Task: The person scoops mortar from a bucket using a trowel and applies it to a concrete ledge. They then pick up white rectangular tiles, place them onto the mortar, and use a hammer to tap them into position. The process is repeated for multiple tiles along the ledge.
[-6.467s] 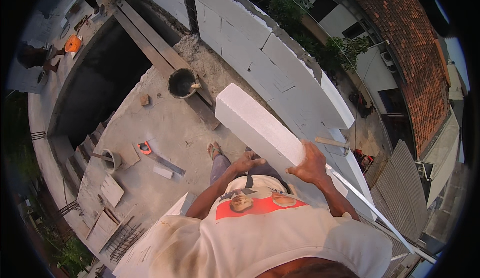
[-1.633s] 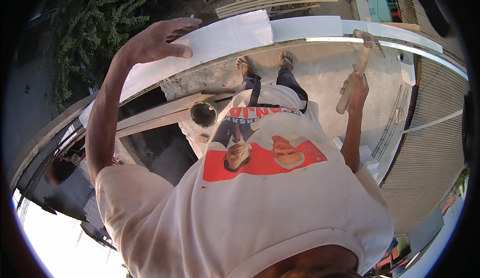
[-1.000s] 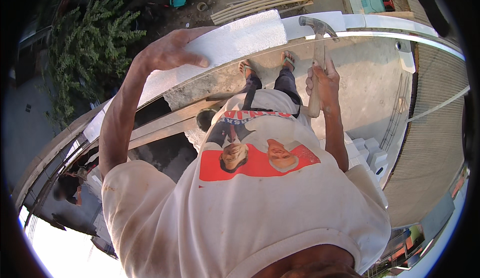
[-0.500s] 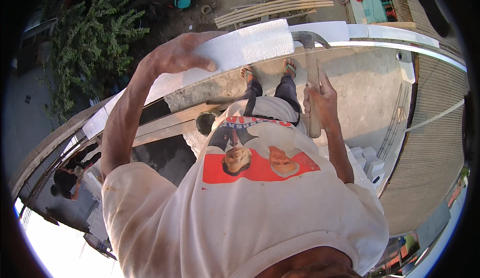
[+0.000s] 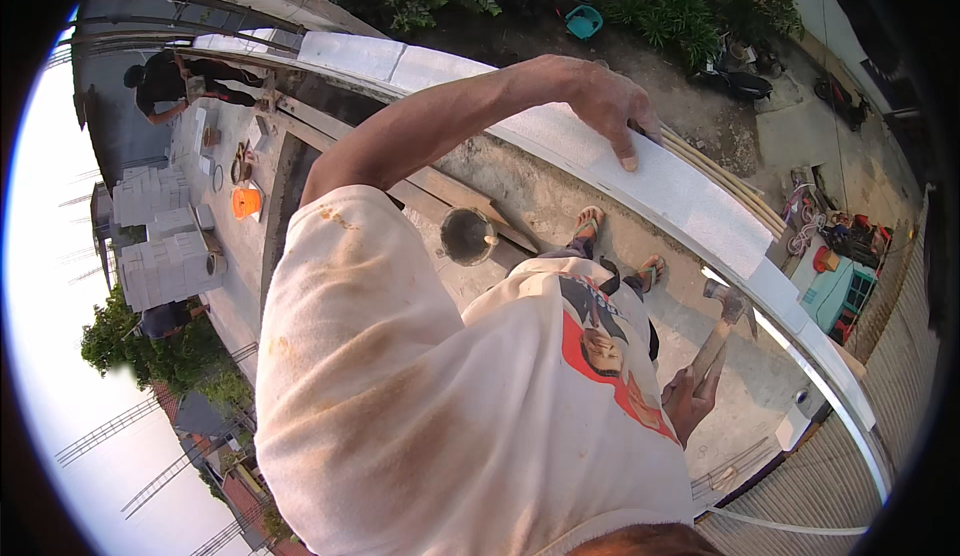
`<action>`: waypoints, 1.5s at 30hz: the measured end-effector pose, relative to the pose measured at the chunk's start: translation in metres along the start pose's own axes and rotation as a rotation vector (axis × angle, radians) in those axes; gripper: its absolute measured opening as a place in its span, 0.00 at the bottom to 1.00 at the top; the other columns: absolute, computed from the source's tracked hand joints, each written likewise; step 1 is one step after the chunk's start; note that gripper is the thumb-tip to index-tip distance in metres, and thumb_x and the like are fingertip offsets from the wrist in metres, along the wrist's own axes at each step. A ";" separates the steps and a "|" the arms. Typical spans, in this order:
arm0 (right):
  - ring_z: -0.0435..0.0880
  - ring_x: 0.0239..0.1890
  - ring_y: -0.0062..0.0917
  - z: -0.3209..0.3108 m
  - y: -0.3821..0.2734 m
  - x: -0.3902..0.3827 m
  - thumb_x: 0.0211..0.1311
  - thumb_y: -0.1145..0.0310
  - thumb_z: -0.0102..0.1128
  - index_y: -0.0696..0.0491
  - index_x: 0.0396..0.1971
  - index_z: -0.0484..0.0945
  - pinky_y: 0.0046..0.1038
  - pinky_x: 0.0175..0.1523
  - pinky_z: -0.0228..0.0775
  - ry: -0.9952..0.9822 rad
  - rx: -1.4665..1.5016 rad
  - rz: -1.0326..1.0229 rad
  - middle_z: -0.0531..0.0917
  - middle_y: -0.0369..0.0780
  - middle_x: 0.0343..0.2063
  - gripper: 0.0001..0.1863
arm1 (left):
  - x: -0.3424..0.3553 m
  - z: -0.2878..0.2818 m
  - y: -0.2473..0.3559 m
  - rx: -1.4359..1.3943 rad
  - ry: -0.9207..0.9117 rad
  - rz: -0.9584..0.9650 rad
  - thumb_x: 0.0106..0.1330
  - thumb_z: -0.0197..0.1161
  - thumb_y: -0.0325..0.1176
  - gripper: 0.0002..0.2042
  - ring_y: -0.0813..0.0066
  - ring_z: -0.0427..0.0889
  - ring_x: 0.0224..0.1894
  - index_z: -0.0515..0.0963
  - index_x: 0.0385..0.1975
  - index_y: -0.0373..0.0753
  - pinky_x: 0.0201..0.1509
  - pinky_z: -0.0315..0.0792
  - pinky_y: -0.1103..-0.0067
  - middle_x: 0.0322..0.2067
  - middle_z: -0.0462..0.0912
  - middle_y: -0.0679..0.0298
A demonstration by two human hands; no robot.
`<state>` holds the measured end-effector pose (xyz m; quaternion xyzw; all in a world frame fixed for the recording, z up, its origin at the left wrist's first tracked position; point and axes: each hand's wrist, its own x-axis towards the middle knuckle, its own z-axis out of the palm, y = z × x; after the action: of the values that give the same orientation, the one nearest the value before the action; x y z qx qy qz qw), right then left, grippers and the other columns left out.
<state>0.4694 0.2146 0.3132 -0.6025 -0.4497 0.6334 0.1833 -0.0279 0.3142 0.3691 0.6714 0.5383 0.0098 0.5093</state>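
A long white lightweight block [image 5: 690,196] lies along the top of the wall course in front of me. My left hand [image 5: 615,116] is closed over its upper edge, the thumb on the near face and the fingers over the far side. On my right side, my right hand [image 5: 690,401] grips the wooden handle of a hammer [image 5: 712,346]. The hammer's head points away from me, close to the near side of the wall. More white blocks [image 5: 350,54] continue the row to the left.
A dark bucket [image 5: 467,236] stands beside planks [image 5: 440,191] near my sandalled feet [image 5: 590,221]. Below at left are stacked white blocks [image 5: 155,276], an orange bucket [image 5: 246,203] and a bending co-worker [image 5: 160,86]. Bamboo poles [image 5: 735,186] lie beyond the wall; a corrugated roof [image 5: 900,346] borders the right.
The view has swung left, bringing the co-worker and block stacks further into sight. The hammer's head has dropped away from the block's right end. My left hand stays on the block.
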 end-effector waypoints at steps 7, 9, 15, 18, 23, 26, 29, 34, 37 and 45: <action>0.70 0.23 0.15 0.004 -0.044 0.013 0.73 0.61 0.65 0.65 0.74 0.63 0.24 0.27 0.64 -0.468 -0.352 -0.406 0.79 0.35 0.28 0.38 | -0.192 -0.053 -0.105 0.083 0.325 -0.684 0.55 0.76 0.35 0.28 0.59 0.89 0.56 0.85 0.59 0.42 0.61 0.82 0.64 0.57 0.87 0.55; 0.80 0.29 0.22 0.015 -0.088 0.025 0.70 0.68 0.64 0.64 0.74 0.65 0.26 0.35 0.72 -0.599 -0.434 -0.439 0.84 0.43 0.34 0.36 | -0.238 -0.049 -0.154 0.147 0.373 -0.654 0.52 0.78 0.33 0.27 0.61 0.90 0.52 0.87 0.57 0.41 0.59 0.82 0.66 0.53 0.89 0.56; 0.89 0.44 0.35 0.074 -0.203 0.059 0.67 0.75 0.67 0.64 0.74 0.65 0.33 0.49 0.80 -0.666 -0.636 -0.927 0.84 0.58 0.53 0.36 | -0.263 -0.033 -0.188 0.075 0.557 -0.535 0.47 0.79 0.29 0.24 0.65 0.91 0.45 0.90 0.50 0.39 0.56 0.82 0.69 0.43 0.93 0.59; 0.89 0.47 0.39 0.136 -0.251 0.083 0.68 0.77 0.67 0.63 0.75 0.64 0.36 0.49 0.81 -0.658 -0.749 -1.306 0.82 0.58 0.58 0.37 | -0.263 -0.024 -0.184 0.082 0.620 -0.531 0.48 0.78 0.27 0.23 0.67 0.90 0.44 0.90 0.48 0.38 0.55 0.82 0.69 0.40 0.93 0.59; 0.87 0.37 0.41 0.192 -0.268 0.113 0.62 0.77 0.71 0.53 0.69 0.77 0.37 0.42 0.80 -0.709 -0.903 -1.309 0.85 0.48 0.47 0.32 | -0.264 -0.021 -0.188 0.048 0.619 -0.543 0.47 0.77 0.26 0.21 0.67 0.91 0.43 0.91 0.46 0.37 0.55 0.82 0.69 0.39 0.93 0.59; 0.87 0.37 0.36 0.218 -0.273 0.114 0.68 0.75 0.69 0.53 0.72 0.72 0.37 0.41 0.81 -0.783 -0.866 -1.434 0.85 0.49 0.45 0.33 | -0.262 -0.026 -0.190 0.045 0.611 -0.509 0.47 0.78 0.27 0.20 0.66 0.90 0.42 0.91 0.45 0.37 0.54 0.82 0.68 0.39 0.93 0.59; 0.85 0.34 0.37 0.238 -0.252 0.130 0.65 0.77 0.71 0.52 0.71 0.74 0.38 0.36 0.79 -0.851 -0.878 -1.468 0.82 0.47 0.39 0.33 | -0.261 -0.030 -0.190 0.077 0.597 -0.484 0.47 0.79 0.28 0.20 0.63 0.90 0.43 0.91 0.44 0.38 0.53 0.82 0.68 0.40 0.92 0.57; 0.83 0.29 0.36 0.249 -0.250 0.135 0.60 0.79 0.73 0.53 0.65 0.78 0.39 0.32 0.75 -0.882 -1.000 -1.439 0.80 0.44 0.37 0.30 | -0.264 -0.024 -0.190 0.068 0.609 -0.472 0.46 0.80 0.28 0.20 0.61 0.90 0.43 0.91 0.44 0.37 0.53 0.82 0.66 0.40 0.92 0.55; 0.84 0.28 0.35 0.249 -0.253 0.126 0.58 0.78 0.73 0.52 0.56 0.84 0.38 0.31 0.77 -0.834 -0.777 -1.462 0.80 0.42 0.36 0.24 | -0.264 -0.025 -0.186 0.059 0.604 -0.515 0.44 0.77 0.28 0.22 0.63 0.89 0.44 0.90 0.45 0.37 0.55 0.80 0.69 0.39 0.92 0.57; 0.84 0.26 0.35 0.227 -0.252 0.123 0.55 0.76 0.75 0.50 0.58 0.86 0.37 0.29 0.76 -0.780 -0.861 -1.366 0.79 0.41 0.33 0.27 | -0.255 -0.024 -0.192 -0.013 0.587 -0.495 0.44 0.77 0.29 0.22 0.59 0.90 0.46 0.90 0.44 0.37 0.55 0.80 0.67 0.40 0.92 0.56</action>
<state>0.1551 0.3639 0.4096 0.0380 -0.9390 0.3227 0.1125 -0.2854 0.1242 0.3839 0.4867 0.8069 0.0818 0.3246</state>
